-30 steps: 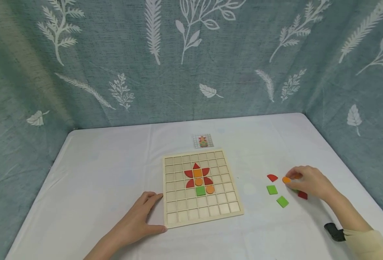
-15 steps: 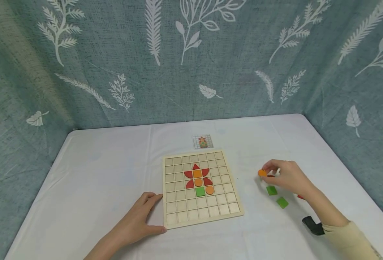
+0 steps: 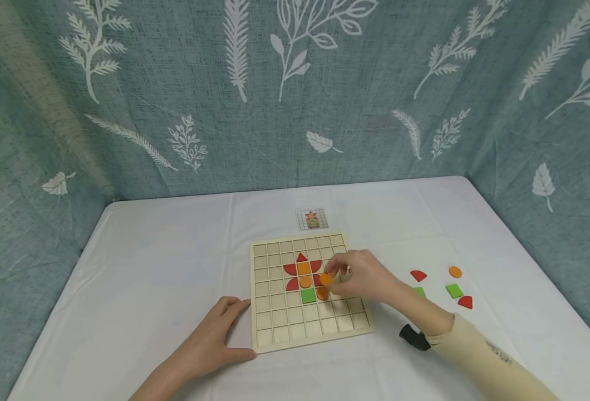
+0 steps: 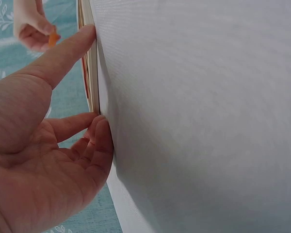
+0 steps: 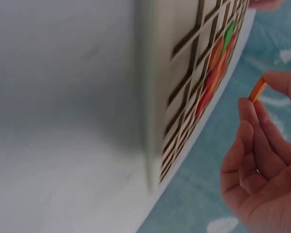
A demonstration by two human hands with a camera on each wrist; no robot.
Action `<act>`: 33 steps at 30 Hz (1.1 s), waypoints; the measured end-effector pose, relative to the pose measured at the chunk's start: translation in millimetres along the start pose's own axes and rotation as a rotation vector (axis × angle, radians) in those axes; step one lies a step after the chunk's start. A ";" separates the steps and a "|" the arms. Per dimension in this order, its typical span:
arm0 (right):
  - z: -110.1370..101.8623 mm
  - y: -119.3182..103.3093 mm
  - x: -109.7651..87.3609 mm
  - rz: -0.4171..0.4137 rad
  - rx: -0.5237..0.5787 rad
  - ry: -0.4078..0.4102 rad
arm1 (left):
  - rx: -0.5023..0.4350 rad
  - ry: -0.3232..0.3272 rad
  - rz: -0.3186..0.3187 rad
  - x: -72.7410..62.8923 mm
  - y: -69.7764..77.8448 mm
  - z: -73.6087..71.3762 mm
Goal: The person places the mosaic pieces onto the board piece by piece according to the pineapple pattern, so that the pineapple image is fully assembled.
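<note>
My right hand (image 3: 362, 275) pinches an orange round tile (image 3: 326, 279) between thumb and fingertips, above the right half of a wooden grid board (image 3: 280, 328). In the right wrist view this orange tile (image 5: 257, 89) is edge-on and apart from the board. My left hand (image 3: 209, 337) touches the board's left edge, thumb near the front corner and fingers farther back. On the board lie red pieces (image 3: 301, 257), an orange square (image 3: 303, 268), a green square (image 3: 308, 296), an orange disc (image 3: 305, 282) and another orange disc (image 3: 322, 293) under the right hand.
A small pattern card (image 3: 312, 219) lies behind the board. Loose on the right of the white table (image 3: 175, 250) are red pieces (image 3: 418, 275), an orange disc (image 3: 455, 272) and green squares (image 3: 454, 291), one partly behind the right forearm. A patterned curtain (image 3: 255, 145) hangs around.
My right hand has lifted an orange round tile from the loose pieces and carried it left over the board. My left hand has stayed at the board's edge.
</note>
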State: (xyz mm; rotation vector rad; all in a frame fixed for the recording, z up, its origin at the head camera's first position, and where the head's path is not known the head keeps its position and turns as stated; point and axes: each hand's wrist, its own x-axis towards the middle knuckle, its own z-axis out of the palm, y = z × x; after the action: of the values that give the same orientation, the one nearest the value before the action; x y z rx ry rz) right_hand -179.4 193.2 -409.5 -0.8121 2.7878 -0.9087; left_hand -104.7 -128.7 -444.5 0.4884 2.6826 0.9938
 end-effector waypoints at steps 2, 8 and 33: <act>6.8 -7.1 6.4 -0.013 0.019 -0.021 | 0.000 -0.001 -0.002 -0.2 0.1 -0.3; 24.0 -18.9 19.4 -0.073 0.016 -0.060 | 0.009 0.003 0.006 -0.2 0.0 -1.6; 35.6 -26.7 19.7 -0.090 -0.088 -0.091 | 0.007 -0.004 -0.004 0.5 -0.2 -1.1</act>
State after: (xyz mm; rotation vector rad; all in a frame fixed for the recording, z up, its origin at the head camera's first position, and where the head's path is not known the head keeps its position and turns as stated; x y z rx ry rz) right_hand -175.1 146.4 -422.0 -0.9730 2.7492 -0.7461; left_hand -105.6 -129.3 -443.9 0.4855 2.6832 0.9812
